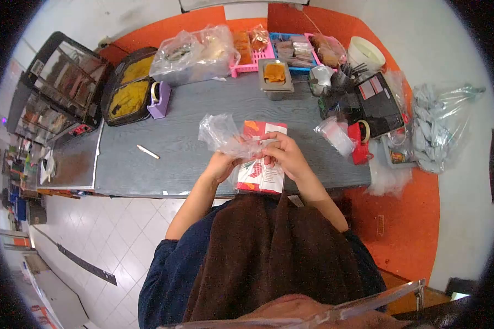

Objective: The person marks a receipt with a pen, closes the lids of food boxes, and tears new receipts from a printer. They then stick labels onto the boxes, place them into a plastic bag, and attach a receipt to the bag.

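A crumpled clear plastic bag (218,133) is pinched between my two hands at the front of the grey table. My left hand (224,164) is closed on the gathered part of the bag, its fingers partly hidden by the plastic. From the other side, my right hand (286,156) grips the bag's edge between thumb and fingers. Below both hands is a red and white printed box (269,180), partly covered by the hands and plastic. A white pen-like stick (148,152) lies to the left of my left hand.
A purple tape dispenser (158,101) stands by black trays of yellow food (129,98). Pink (252,67) and blue baskets (303,70) line the back, with a metal container (276,88) before them. At right are a red tape dispenser (361,143) and a black scale-like device (380,104).
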Available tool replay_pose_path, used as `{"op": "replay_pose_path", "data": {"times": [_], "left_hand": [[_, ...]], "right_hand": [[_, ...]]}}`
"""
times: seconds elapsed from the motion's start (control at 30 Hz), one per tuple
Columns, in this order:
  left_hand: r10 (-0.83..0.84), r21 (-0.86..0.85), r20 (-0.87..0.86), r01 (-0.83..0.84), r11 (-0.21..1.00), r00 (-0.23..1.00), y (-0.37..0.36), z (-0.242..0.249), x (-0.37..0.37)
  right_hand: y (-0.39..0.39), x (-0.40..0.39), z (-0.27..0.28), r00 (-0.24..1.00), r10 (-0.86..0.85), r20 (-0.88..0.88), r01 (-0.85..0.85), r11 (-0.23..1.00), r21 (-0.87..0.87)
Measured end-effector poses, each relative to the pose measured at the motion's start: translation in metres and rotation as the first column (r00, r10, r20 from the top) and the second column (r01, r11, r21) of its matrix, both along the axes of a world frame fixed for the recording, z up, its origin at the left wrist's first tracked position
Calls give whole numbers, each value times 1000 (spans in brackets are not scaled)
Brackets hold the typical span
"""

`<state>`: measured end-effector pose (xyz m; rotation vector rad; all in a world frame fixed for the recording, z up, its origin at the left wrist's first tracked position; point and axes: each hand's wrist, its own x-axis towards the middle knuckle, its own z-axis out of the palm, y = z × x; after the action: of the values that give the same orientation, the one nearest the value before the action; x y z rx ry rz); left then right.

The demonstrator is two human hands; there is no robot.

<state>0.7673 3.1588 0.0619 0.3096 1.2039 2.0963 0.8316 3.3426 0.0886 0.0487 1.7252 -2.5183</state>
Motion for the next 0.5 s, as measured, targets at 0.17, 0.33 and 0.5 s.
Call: {"op": "replay_pose_path", "data": {"times": [0.17, 0.33, 0.5], "left_hand": [[11, -20, -13, -12, 1000, 1000, -1, 5, 2], [22, -64, -18, -23, 998, 1000, -2, 4, 1], [-5, -248, -240, -56, 967, 971, -8, -2, -2]], "right_hand": [[5, -4, 5, 991, 114, 75, -113, 994, -9], [4, -8, 5, 988, 120, 100, -127, 990, 65], [-1, -3, 4, 995, 37, 98, -37, 999, -1]]}}
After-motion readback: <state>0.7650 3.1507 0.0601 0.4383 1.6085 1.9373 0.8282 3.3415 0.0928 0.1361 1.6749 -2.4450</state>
